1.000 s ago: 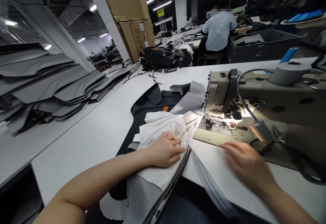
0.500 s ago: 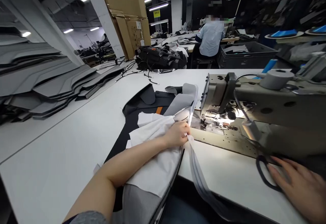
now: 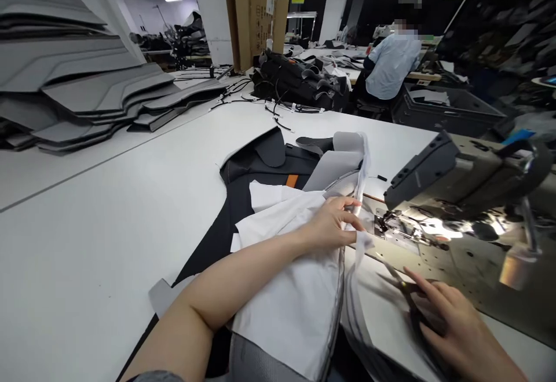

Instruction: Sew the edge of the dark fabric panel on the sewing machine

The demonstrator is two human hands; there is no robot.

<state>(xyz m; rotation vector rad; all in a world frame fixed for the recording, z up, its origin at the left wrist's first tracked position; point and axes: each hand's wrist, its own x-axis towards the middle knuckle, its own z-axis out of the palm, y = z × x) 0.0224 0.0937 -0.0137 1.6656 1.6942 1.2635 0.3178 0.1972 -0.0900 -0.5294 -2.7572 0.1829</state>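
Note:
With my left hand (image 3: 332,225) I pinch a pale strip (image 3: 353,295) at the edge of a layered fabric piece. Below the fingers the strip hangs over the table's front edge. White cloth (image 3: 282,301) covers part of the piece, with dark fabric (image 3: 208,248) and an orange tab (image 3: 292,181) under and beyond it. My right hand (image 3: 464,324) grips dark-handled scissors (image 3: 407,290), fingers in the loops. Their blades are parted and point toward the strip just below my left hand, apart from it. A sewing machine (image 3: 469,179) with its lamp lit stands right of both hands.
Grey cut panels (image 3: 104,80) are stacked at the left. Black bundled fabric (image 3: 299,80) and thin black cords (image 3: 275,109) lie at the table's back. Beyond are cardboard boxes (image 3: 260,22), a grey crate (image 3: 447,109) and a seated person (image 3: 393,63) in a light blue shirt.
My right hand has brought the scissors from beside the machine leftward toward the strip, with the blades apart. My left hand stays at the fabric edge, its fingers more spread. The view has turned right.

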